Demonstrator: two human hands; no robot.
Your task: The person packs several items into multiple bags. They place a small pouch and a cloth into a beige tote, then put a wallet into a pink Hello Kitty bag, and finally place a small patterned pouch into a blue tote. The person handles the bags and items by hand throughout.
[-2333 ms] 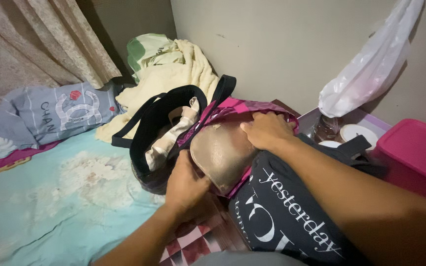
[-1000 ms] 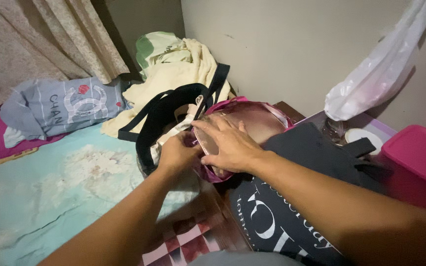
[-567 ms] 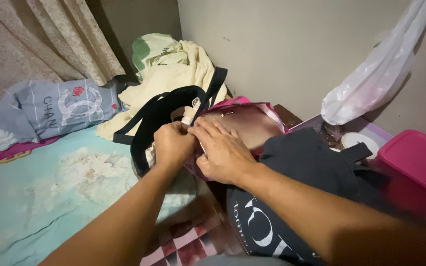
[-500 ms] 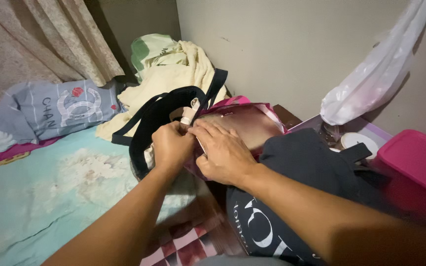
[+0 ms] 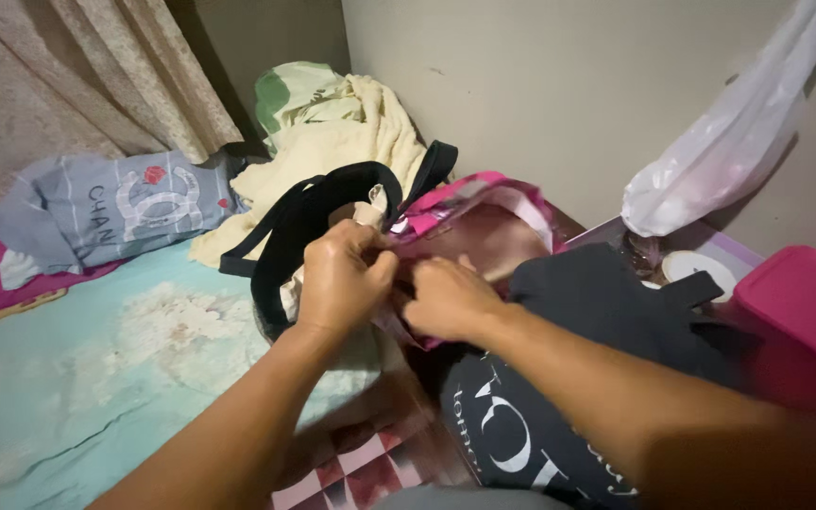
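— While bunched at the mouth of the pink shiny bag (image 5: 484,203), between the black tote bag (image 5: 318,212) and the dark printed bag (image 5: 559,378) at the bed's edge: both hands on its near rim?

— Yes. Left hand (image 5: 344,274) curled tight, grip pinched shut on the pink rim near the cream cloth (image 5: 370,210). Right hand (image 5: 448,300) closed on the same rim, just beside, knuckles up, fingertips hidden underneath.

— Best handling, judging from that?

— Probably keep both pinches close together, pull evenly, avoid snagging the black straps. Slippery-looking foil, so firm pressure rather than a tug.

— Anything nearby worth minding?

— White plastic bag (image 5: 720,142) hanging on the wall, pink lidded box (image 5: 800,307) at right, well apart. Teal bedsheet (image 5: 96,378) and grey pillow (image 5: 115,212) at left, untouched.
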